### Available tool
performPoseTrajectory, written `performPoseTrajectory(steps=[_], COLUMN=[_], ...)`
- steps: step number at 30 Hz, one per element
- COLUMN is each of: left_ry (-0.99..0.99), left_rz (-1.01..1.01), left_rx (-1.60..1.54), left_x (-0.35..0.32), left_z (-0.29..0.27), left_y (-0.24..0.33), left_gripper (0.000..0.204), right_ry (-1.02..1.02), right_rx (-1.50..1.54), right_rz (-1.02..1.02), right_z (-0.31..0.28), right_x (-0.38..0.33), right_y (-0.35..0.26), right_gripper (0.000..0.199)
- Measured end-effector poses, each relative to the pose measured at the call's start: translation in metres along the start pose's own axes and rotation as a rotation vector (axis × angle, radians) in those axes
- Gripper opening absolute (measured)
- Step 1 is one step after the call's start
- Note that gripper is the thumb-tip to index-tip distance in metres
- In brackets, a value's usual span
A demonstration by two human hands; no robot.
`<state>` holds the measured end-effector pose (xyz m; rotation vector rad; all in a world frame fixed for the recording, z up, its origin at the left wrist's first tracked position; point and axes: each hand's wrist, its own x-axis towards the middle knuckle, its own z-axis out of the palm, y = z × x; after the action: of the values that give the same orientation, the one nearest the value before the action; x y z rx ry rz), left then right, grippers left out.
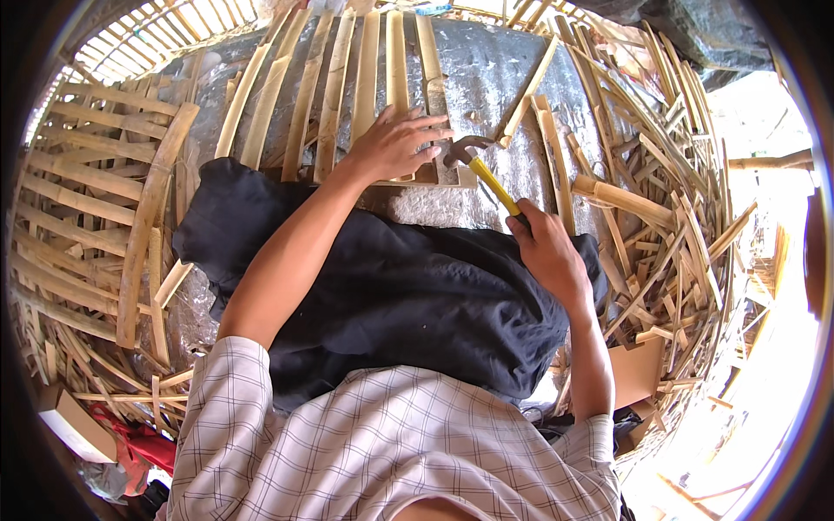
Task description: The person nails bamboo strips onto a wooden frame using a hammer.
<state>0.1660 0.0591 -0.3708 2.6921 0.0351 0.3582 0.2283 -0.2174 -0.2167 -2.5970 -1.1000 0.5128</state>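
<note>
Parallel bamboo strips [333, 100] run away from me over a grey sheet surface, their near ends meeting a thin crosspiece [465, 180]. My left hand [401, 146] is over the strips at the right of this row, palm down, with its fingers stretched out and apart. My right hand [547, 250] is wrapped round the black grip of a claw hammer [493, 183] with a yellow handle. The hammer's dark metal head is just right of my left fingertips. Whether it touches the wood I cannot tell. Any nail under the left hand is hidden.
Black cloth [408, 278] covers my lap. To the left stands a slatted bamboo panel [87, 200]. Heaped bamboo offcuts [669, 260] fill the right side, with a thick bamboo piece [621, 200] jutting inward. A cardboard box [80, 425] and red cloth are at lower left.
</note>
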Motion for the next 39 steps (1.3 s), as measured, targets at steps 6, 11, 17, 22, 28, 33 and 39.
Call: performPoseTrajectory(steps=[6, 11, 17, 22, 28, 33, 39], left_ry=[-0.089, -0.053, -0.068, -0.082, -0.11, -0.143, -0.164], left_rz=[-0.051, -0.023, 0.0, 0.009, -0.003, -0.032, -0.034], left_rx=[0.029, -0.014, -0.033, -0.053, -0.073, 0.007, 0.017], left_x=[0.004, 0.005, 0.005, 0.005, 0.007, 0.009, 0.009], left_z=[0.011, 0.011, 0.01, 0.008, 0.008, 0.009, 0.013], left_y=[-0.008, -0.007, -0.008, -0.006, -0.007, -0.005, -0.013], left_gripper=[0.041, 0.04, 0.042, 0.044, 0.045, 0.043, 0.044], right_ry=[0.023, 0.149, 0.075, 0.065, 0.082, 0.13, 0.081], right_rx=[0.152, 0.082, 0.224, 0.102, 0.165, 0.095, 0.203], right_rz=[0.039, -0.09, 0.055, -0.019, 0.006, -0.044, 0.017], right_z=[-0.003, 0.031, 0.021, 0.031, 0.034, 0.034, -0.003], right_x=[0.008, -0.001, 0.002, 0.001, -0.002, -0.008, -0.003], right_y=[-0.006, 0.013, 0.004, 0.015, 0.02, 0.025, 0.001], right_gripper=[0.026, 0.024, 0.022, 0.023, 0.024, 0.024, 0.025])
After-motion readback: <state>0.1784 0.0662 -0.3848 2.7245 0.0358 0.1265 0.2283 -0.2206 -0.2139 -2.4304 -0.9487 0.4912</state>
